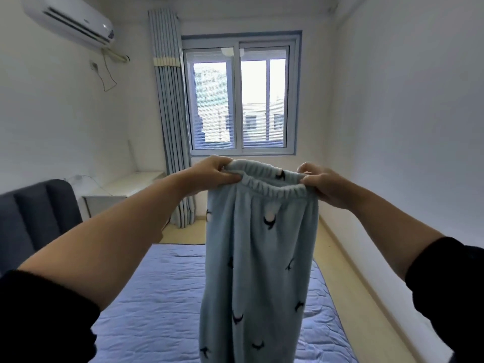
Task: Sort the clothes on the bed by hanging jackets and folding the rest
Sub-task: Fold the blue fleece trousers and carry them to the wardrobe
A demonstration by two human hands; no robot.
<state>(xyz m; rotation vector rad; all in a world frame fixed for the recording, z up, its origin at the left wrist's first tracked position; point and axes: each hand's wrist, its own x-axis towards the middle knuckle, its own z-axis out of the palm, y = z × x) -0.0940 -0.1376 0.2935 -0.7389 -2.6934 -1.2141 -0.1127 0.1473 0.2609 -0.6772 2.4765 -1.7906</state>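
Figure: A person stands beside a bed with a quilted lilac-blue cover point(157, 297) and holds up a pair of pale blue fleece trousers with small dark bird-like motifs point(259, 258). The left hand point(209, 176) and right hand point(324, 187) each pinch one end of the gathered elastic waistband point(264, 179), with the fingers point(231, 176) curled tight on the cloth. The legs hang straight down over the bed, and their lower ends are out of frame.

Step in hand, as judged: a garment that is not a jacket is being held out and squared up for folding. The next move probably calls for laying the trousers flat on the cover or bringing one leg over the other, seams aligned.

Writing: none shows on the trousers. A small badge on the white wall-mounted air conditioner point(70, 22), far left, is too blurred to read.
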